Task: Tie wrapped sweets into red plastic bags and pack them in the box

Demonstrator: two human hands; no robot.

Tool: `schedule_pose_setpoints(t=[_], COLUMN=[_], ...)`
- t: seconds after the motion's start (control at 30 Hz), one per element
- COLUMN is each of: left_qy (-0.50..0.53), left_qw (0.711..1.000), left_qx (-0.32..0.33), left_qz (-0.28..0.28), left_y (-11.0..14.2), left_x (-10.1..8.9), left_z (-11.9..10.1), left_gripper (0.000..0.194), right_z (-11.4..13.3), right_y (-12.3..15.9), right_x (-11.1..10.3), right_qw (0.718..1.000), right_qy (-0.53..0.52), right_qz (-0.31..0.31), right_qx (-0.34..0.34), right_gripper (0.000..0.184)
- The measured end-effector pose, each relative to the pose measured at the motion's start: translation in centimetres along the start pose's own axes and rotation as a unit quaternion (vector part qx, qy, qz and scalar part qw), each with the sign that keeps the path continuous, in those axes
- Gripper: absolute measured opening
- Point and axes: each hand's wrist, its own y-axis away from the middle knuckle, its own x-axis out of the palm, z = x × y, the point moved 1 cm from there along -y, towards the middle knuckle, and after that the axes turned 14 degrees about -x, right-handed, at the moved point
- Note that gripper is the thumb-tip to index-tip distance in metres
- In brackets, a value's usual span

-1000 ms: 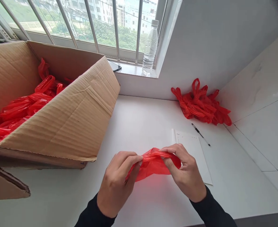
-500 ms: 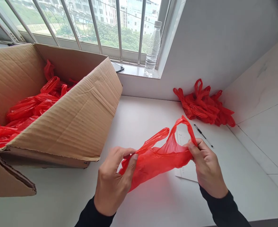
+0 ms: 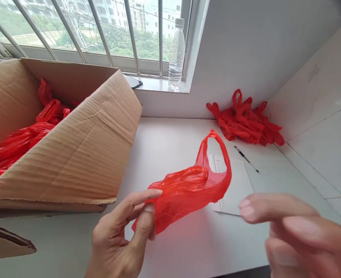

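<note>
My left hand (image 3: 121,235) pinches the lower end of a thin red plastic bag (image 3: 188,185) between thumb and fingers, above the white table (image 3: 170,143). The bag stretches up and to the right, one handle loop standing up. My right hand (image 3: 298,231) is close to the camera at the lower right, blurred, fingers stretched out and apart from the bag, holding nothing.
An open cardboard box (image 3: 72,154) with several red bags (image 3: 22,135) fills the left. A heap of tied red bags (image 3: 246,123) lies by the back wall. A sheet of paper (image 3: 237,185), a pen (image 3: 246,158), a water bottle (image 3: 176,54) on the sill.
My right hand let go of the bag's handle and pulled back toward the camera. The bag now hangs from my left hand alone, stretched out from its earlier bunched state.
</note>
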Motion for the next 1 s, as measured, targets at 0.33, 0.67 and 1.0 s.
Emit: schedule_pose_setpoints(t=[0.33, 0.67, 1.0], left_qy=[-0.082, -0.042, 0.133], left_qw=[0.991, 0.987, 0.962], left_qx=[-0.101, -0.116, -0.214], left_qz=[0.026, 0.101, 0.104], left_y=[-1.5, -1.9, -2.1], left_x=[2.1, 3.7, 3.7], left_z=[1.2, 1.5, 2.6], left_gripper=[0.051, 0.052, 0.030], right_z=[-4.2, -3.6, -4.7], right_y=[1.6, 2.7, 3.8], right_x=[5.9, 6.0, 5.1], right_qw=[0.884, 0.883, 0.854], right_qy=[0.112, 0.005, 0.005], right_qz=[0.449, 0.465, 0.513], right_qx=[0.072, -0.061, 0.085], right_gripper=[0.048, 0.037, 0.024])
